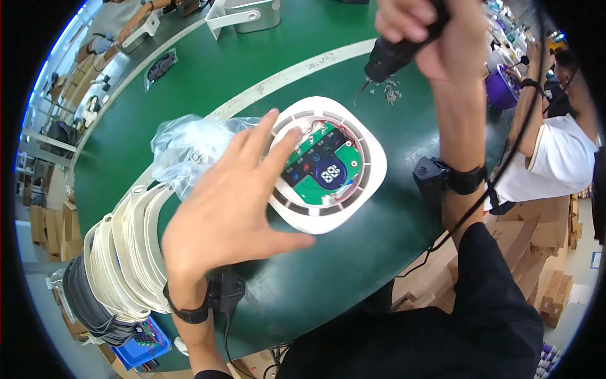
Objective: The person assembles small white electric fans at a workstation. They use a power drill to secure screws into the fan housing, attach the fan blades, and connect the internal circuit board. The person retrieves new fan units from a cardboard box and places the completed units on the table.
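Observation:
A white rounded-square housing [374, 165] lies on the green table. Inside its slotted ring shows a green circuit board [307, 189] with a dark display panel [329, 174] and thin red wires. My left hand [221, 205] is spread over the housing's left side, thumb and fingers apart, fingertips at its rim and over the board. My right hand [429, 47] is wrapped round a black electric screwdriver [386, 60] beyond the housing. The driver's thin bit points down near a small heap of screws [392, 93], apart from the housing.
A clear plastic bag [180, 148] lies left of the housing. Stacked cream parts [123, 252], dark grey parts [85, 300] and a blue tray [150, 352] stand at the left edge. A black cable [505, 158] hangs along my right arm. A co-worker [549, 158] sits at right.

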Tool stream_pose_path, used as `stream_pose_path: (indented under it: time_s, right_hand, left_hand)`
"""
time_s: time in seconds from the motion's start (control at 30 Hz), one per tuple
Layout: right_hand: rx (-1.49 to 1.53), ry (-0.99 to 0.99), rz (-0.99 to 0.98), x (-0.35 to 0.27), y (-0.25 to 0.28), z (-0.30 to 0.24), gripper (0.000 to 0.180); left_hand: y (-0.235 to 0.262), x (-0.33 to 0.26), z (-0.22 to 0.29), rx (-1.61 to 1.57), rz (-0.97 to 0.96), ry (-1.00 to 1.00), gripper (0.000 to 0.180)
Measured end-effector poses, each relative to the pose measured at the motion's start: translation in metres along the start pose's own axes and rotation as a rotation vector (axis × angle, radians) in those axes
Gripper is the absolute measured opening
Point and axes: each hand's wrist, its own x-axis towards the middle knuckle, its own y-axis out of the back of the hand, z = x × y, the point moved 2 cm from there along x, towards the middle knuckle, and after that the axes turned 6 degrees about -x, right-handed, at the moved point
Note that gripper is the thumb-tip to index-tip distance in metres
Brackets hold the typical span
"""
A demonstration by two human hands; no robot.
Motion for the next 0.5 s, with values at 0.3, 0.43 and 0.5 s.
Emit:
stream_pose_path:
  time_s: [0.3,0.43,0.5]
  right_hand:
    - [0.057,-0.185,0.057,-0.036,-0.059,-0.03,0.022]
    - [0.072,-0.206,0.065,-0.034,-0.06,-0.029,0.026]
    - [0.065,-0.215,0.081,-0.034,-0.058,-0.03,0.029]
  left_hand:
    - [-0.017,0.011,0.022,0.076,0.105,-0.224,0.099]
    - [-0.049,0.025,0.01,0.103,0.224,-0.15,0.102]
    - [-0.057,0.026,0.016,0.159,0.333,-0.021,0.103]
